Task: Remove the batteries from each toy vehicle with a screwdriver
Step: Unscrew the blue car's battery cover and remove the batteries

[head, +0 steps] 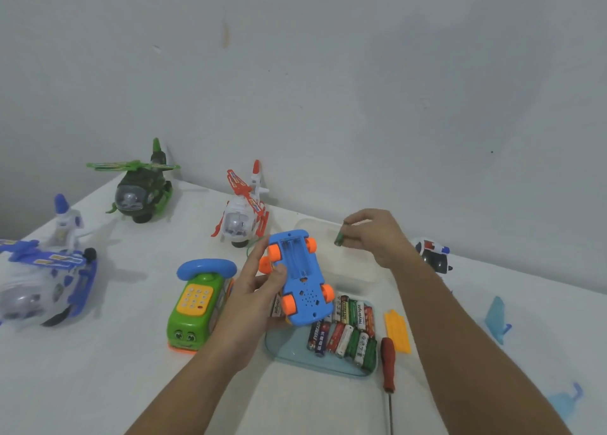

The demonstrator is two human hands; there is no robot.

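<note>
Blue and turned wheels-up, the toy car (297, 280) is held in the left hand (253, 283), whose fingers (259, 254) curl round its side. The car's battery bay is open, and it sits over the far edge of a tray (279, 349) of loose batteries (345, 329). The right hand (377, 234) hangs just beyond, pinching a green battery (339, 238) above a clear box (358, 267). On the white counter (131, 369) a red-handled screwdriver (388, 365) lies just right of the tray, beside a yellow cover (397, 331).

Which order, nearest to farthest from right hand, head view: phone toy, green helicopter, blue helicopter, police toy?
1. police toy, beside right hand
2. phone toy, left of centre
3. green helicopter, back left
4. blue helicopter, far left edge
</note>
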